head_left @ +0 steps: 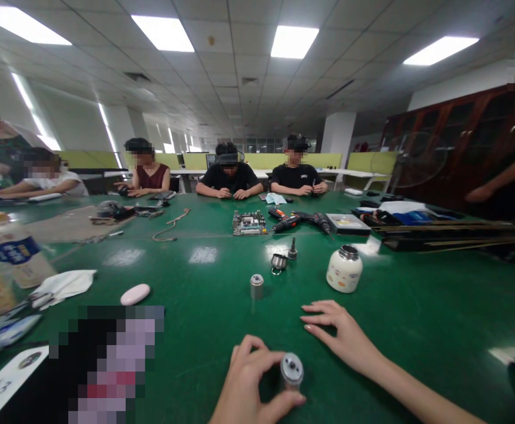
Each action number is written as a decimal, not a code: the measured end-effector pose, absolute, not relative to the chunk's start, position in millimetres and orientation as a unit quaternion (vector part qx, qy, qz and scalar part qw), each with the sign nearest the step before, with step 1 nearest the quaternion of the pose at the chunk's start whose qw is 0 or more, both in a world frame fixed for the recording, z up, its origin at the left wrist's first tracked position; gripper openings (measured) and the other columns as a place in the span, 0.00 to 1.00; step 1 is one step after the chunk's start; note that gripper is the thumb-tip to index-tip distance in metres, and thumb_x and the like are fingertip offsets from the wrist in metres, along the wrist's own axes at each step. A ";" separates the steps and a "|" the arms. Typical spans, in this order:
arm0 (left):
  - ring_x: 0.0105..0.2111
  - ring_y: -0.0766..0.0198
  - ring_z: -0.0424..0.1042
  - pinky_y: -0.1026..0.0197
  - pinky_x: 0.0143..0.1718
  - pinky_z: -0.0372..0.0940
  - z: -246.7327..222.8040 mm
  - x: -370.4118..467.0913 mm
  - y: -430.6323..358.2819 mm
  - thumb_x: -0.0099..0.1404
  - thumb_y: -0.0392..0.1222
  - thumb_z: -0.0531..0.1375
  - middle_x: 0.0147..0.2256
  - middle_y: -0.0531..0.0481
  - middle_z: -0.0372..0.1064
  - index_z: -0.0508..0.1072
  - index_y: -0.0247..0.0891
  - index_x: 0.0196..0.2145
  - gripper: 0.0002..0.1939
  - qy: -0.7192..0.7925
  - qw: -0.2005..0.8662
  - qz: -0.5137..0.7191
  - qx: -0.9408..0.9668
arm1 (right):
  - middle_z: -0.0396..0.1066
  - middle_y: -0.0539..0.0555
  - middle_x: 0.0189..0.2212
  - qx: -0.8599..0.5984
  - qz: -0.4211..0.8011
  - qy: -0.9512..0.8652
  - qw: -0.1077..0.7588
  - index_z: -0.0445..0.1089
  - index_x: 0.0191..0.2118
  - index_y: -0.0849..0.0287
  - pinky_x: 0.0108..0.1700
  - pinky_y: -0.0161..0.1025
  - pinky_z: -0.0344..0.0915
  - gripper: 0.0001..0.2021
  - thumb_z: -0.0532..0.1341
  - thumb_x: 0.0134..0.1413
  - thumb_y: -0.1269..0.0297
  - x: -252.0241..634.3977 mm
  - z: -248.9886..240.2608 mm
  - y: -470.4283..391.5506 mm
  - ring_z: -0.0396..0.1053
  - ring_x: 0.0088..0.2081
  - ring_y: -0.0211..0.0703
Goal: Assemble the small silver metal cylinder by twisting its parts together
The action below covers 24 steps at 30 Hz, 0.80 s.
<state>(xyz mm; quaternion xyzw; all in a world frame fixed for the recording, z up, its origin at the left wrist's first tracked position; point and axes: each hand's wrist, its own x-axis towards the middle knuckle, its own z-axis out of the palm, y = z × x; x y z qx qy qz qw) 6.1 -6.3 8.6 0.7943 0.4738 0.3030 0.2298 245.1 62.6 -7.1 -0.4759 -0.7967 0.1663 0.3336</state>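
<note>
My left hand (255,380) is wrapped round a short metal cylinder (292,370) near the front edge of the view, thumb and fingers on its sides. The cylinder stands with its round, holed top facing up. To its upper right, my right hand (339,333) hovers over or rests on the green table, fingers apart and nothing between them. A second, similar metal cylinder (256,287) stands upright farther back. Beyond it are a small steel cup-like part (279,262) with a ring and a small dark metal fitting (292,249).
An open cream flask (344,270) stands right of centre. Behind lie a circuit board (249,223) and power drills (299,220). At left are a pink oval object (135,294), a white cloth (65,287) and a jar (12,250). Several people sit across the table.
</note>
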 end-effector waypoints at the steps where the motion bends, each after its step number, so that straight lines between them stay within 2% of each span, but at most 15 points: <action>1: 0.40 0.53 0.69 0.54 0.43 0.65 8.4 6.2 -6.4 0.52 0.48 0.71 0.35 0.48 0.75 0.79 0.44 0.41 0.18 0.473 0.231 0.305 0.794 | 0.79 0.54 0.43 -0.473 0.177 -0.795 0.336 0.79 0.42 0.49 0.53 0.55 0.64 0.09 0.65 0.56 0.63 243.8 -5.9 61.7 0.70 0.49 0.52; 5: 0.40 0.53 0.68 0.53 0.43 0.64 9.5 6.2 -6.2 0.52 0.48 0.71 0.34 0.48 0.75 0.79 0.44 0.41 0.17 0.469 0.232 0.302 0.797 | 0.80 0.54 0.38 -0.474 0.233 -0.762 0.374 0.79 0.43 0.52 0.49 0.51 0.68 0.09 0.64 0.57 0.63 234.0 9.0 50.7 0.75 0.42 0.50; 8: 0.40 0.53 0.68 0.53 0.43 0.65 9.8 5.6 -6.0 0.53 0.49 0.70 0.34 0.47 0.76 0.79 0.44 0.40 0.17 0.465 0.229 0.303 0.800 | 0.80 0.54 0.38 -0.467 0.284 -0.725 0.419 0.76 0.47 0.53 0.51 0.49 0.68 0.13 0.64 0.56 0.59 221.2 23.8 32.4 0.76 0.43 0.49; 12: 0.40 0.53 0.68 0.54 0.42 0.65 8.0 4.9 -6.0 0.52 0.49 0.71 0.34 0.49 0.76 0.79 0.46 0.42 0.18 0.461 0.230 0.311 0.799 | 0.80 0.54 0.38 -0.432 0.330 -0.736 0.404 0.79 0.43 0.52 0.46 0.43 0.72 0.10 0.63 0.58 0.59 203.3 32.8 8.4 0.76 0.41 0.48; 24: 0.40 0.54 0.67 0.54 0.43 0.63 6.6 6.4 -5.7 0.54 0.47 0.70 0.36 0.49 0.77 0.78 0.46 0.43 0.18 0.451 0.238 0.313 0.801 | 0.81 0.52 0.39 -0.351 0.244 -0.816 0.389 0.78 0.43 0.48 0.46 0.43 0.74 0.10 0.61 0.60 0.66 198.8 23.2 2.1 0.77 0.42 0.48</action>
